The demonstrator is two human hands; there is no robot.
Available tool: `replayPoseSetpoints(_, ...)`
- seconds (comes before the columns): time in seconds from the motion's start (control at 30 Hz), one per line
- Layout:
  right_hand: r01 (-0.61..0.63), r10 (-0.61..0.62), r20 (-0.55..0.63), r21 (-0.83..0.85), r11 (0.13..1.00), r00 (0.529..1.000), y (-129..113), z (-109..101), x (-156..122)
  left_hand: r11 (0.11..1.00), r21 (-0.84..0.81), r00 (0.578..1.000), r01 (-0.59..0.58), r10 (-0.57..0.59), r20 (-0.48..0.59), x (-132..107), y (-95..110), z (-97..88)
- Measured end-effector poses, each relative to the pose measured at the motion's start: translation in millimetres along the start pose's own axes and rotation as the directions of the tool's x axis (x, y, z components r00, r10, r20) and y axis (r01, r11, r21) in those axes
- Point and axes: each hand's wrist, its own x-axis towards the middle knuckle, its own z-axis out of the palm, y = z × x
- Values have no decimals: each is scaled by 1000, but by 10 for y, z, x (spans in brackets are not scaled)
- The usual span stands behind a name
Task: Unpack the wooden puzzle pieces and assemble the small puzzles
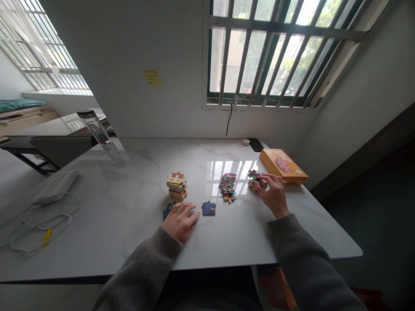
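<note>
My left hand (180, 220) lies flat on the white marble table (129, 207), fingers stretched out, its fingertips on a blue puzzle piece (167, 211). Another blue puzzle piece (209, 208) lies just right of it. Behind the left hand stands a stack of puzzle pieces (177, 185). A second stack (228, 185) stands in the middle. My right hand (274, 193) is at a third, smaller pile (256, 180), with its fingers pinched on a piece at the pile's top.
An orange box (282, 166) lies right of the piles near the wall. A clear water bottle (99, 133) stands at the back left. A white power adapter (55, 186) with cables (39, 224) lies at the left. A dark phone (256, 144) lies by the wall.
</note>
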Motion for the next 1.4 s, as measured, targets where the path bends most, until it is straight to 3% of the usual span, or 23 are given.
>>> replayPoseSetpoints(0.17,-114,116,7,-140,984,993,278,-4,2,990,-136,998,-41,47,41,-103,145,-148)
replayPoseSetpoints(0.43,-176,189,43,-218,960,981,286,27,14,957,-276,987,-91,123,104,-91,234,-240)
replayPoseSetpoints(0.53,-178,192,45,-209,962,980,262,31,10,945,-316,987,-89,125,97,-96,204,-199)
replayPoseSetpoints(0.8,-161,162,-7,-201,966,987,247,10,26,986,-166,997,-13,25,68,130,-57,-182)
replayPoseSetpoints(0.9,-88,78,-89,-109,990,993,45,-21,20,994,-111,995,9,2,101,249,-131,-132)
replayPoseSetpoints(0.97,47,-46,-51,23,999,998,-221,-19,-29,996,-84,993,27,-17,117,317,-159,-94)
replayPoseSetpoints(1.0,142,-145,23,118,983,989,-384,-7,-68,996,-79,992,37,-28,119,346,-167,-78)
replayPoseSetpoints(1.03,230,-261,112,230,946,959,-557,13,-113,996,-80,992,48,-38,122,370,-172,-65)
replayPoseSetpoints(1.13,363,-530,314,459,811,787,-1028,102,-247,990,-116,990,77,-62,125,405,-168,-40)
replayPoseSetpoints(1.17,361,-555,349,485,796,755,-1141,135,-282,988,-131,990,81,-64,126,405,-162,-33)
replayPoseSetpoints(1.23,337,-542,394,480,810,742,-1280,197,-325,986,-151,989,76,-55,136,399,-144,-17)
replayPoseSetpoints(1.4,293,-490,482,428,855,726,-1294,288,-346,985,-161,984,61,-33,174,403,-84,32)
